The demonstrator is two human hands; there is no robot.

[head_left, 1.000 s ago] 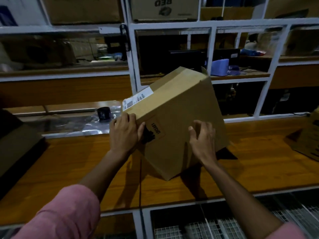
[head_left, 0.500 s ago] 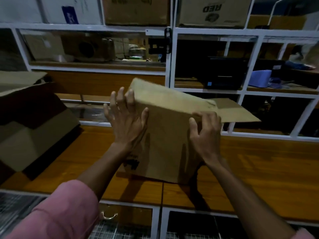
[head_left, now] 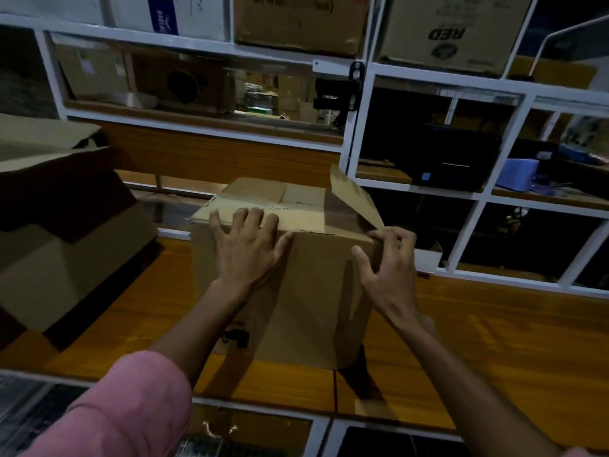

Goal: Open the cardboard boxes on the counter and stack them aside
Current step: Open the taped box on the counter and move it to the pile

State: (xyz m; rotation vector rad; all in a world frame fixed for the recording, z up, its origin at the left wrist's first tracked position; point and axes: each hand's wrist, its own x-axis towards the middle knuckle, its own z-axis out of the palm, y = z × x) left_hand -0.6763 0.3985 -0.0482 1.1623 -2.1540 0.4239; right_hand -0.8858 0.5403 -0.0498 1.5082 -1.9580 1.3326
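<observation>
Standing upright on the table [head_left: 494, 341], near the front edge, the box [head_left: 313, 301]. Right flap [head_left: 354, 196] raised and tilted; other top flaps lying flat, torn tape strip [head_left: 263, 204] along the seam. Left grip [head_left: 250, 249] spread flat, palm on the near face, fingers [head_left: 255, 214] over the top edge. Right grip [head_left: 390, 268] at the near right top corner, fingers curled on the edge below the raised flap, thumb on the near face. Larger open box [head_left: 59, 232] at left, tipped, well apart. Shelves [head_left: 362, 133] behind, holding cartons. Pink sleeve [head_left: 125, 407] at bottom left.
</observation>
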